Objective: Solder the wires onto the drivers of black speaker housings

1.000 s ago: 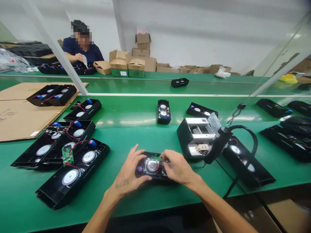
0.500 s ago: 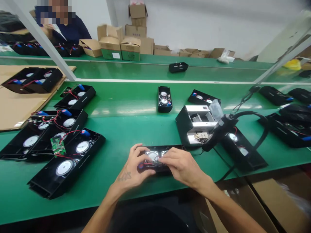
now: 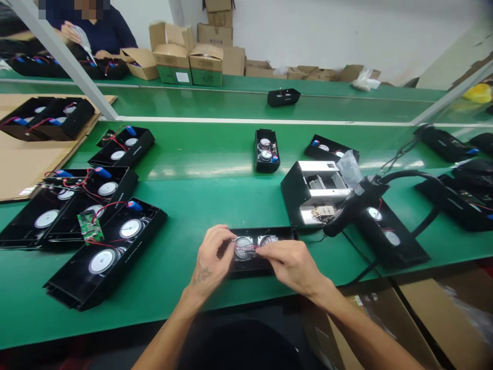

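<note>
A black speaker housing (image 3: 279,234) with two silver drivers lies at the near edge of the green bench (image 3: 208,185). My left hand (image 3: 210,259) curls over its left end, fingertips pinched at the left driver. My right hand (image 3: 287,262) rests on the housing's middle, fingers pinched on thin red wires (image 3: 246,248) above the drivers. What sits under my left fingers is hidden.
Several open speaker housings (image 3: 103,252) with red wires and a green circuit board (image 3: 90,227) lie at the left. A black and silver box (image 3: 311,192) and a black hand tool (image 3: 352,205) with a cable stand right. Another person (image 3: 92,25) works beyond, near cardboard boxes (image 3: 192,51).
The view has tilted down and the housing sits a little further right. My left fingers have closed from spread flat into a pinch. My right fingers have drawn in onto the red wires.
</note>
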{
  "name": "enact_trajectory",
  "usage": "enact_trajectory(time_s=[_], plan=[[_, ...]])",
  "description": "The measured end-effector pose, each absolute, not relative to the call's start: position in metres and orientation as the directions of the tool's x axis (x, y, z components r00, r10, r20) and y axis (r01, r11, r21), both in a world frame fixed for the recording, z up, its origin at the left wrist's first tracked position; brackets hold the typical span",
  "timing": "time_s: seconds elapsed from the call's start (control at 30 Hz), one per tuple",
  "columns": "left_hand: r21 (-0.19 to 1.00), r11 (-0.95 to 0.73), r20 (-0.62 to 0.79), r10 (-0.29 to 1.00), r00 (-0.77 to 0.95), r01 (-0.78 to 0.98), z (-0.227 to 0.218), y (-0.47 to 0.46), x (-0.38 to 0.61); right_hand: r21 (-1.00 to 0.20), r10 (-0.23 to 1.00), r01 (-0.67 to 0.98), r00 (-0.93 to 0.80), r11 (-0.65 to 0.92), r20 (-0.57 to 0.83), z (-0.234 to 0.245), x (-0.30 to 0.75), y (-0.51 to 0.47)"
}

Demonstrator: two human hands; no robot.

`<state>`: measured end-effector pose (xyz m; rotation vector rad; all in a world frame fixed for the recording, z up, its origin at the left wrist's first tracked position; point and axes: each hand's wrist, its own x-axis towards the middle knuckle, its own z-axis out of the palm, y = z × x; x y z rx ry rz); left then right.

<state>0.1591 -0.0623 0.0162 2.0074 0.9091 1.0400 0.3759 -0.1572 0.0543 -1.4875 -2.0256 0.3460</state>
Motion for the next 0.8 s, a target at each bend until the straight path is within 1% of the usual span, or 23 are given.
enact_trajectory(time_s=[0.03,0.1,0.17,0.23,0.3,0.37,0.47,0.5,0.57,0.63,0.7,0.8], plan=[[0.805,-0.534,0.388,0.803,0.452,0.258,0.016,-0.062,0.159,-0.539,0.927,0.766,-0.201,0.351,0.318,0.054,0.376,-0.158],[0.794,-0.549,0.399,0.795,0.457,0.261,0.017,-0.062,0.161,-0.53,0.921,0.757,-0.266,0.382,0.283,0.054,0.373,-0.16],[0.786,-0.552,0.406,0.801,0.441,0.279,0.018,-0.062,0.161,-0.484,0.927,0.79,-0.32,0.376,0.197,0.057,0.369,-0.161],[0.759,-0.584,0.419,0.777,0.47,0.287,0.021,-0.062,0.159,-0.41,0.937,0.845,-0.338,0.343,0.087,0.063,0.364,-0.16],[0.701,-0.65,0.416,0.707,0.572,0.293,0.025,-0.062,0.152,-0.347,0.925,0.87,-0.379,0.35,-0.015,0.071,0.36,-0.158],[0.604,-0.737,0.382,0.601,0.702,0.302,0.03,-0.062,0.144,-0.317,0.906,0.871,-0.416,0.374,-0.074,0.078,0.358,-0.156],[0.437,-0.85,0.314,0.449,0.836,0.293,0.038,-0.064,0.137,-0.301,0.896,0.867,-0.437,0.396,-0.079,0.081,0.356,-0.156],[0.395,-0.874,0.301,0.413,0.859,0.282,0.04,-0.064,0.137,-0.29,0.894,0.867,-0.442,0.405,-0.074,0.08,0.355,-0.157],[0.349,-0.899,0.282,0.369,0.885,0.264,0.043,-0.066,0.139,-0.262,0.888,0.867,-0.455,0.424,-0.066,0.074,0.353,-0.161],[0.345,-0.901,0.272,0.364,0.891,0.263,0.043,-0.065,0.144,-0.225,0.892,0.876,-0.449,0.428,-0.05,0.067,0.349,-0.167],[0.37,-0.886,0.253,0.387,0.887,0.281,0.042,-0.061,0.149,-0.192,0.914,0.899,-0.406,0.395,-0.022,0.06,0.344,-0.173],[0.43,-0.848,0.185,0.418,0.89,0.309,0.041,-0.047,0.156,-0.202,0.943,0.924,-0.332,0.324,-0.005,0.057,0.34,-0.172]])
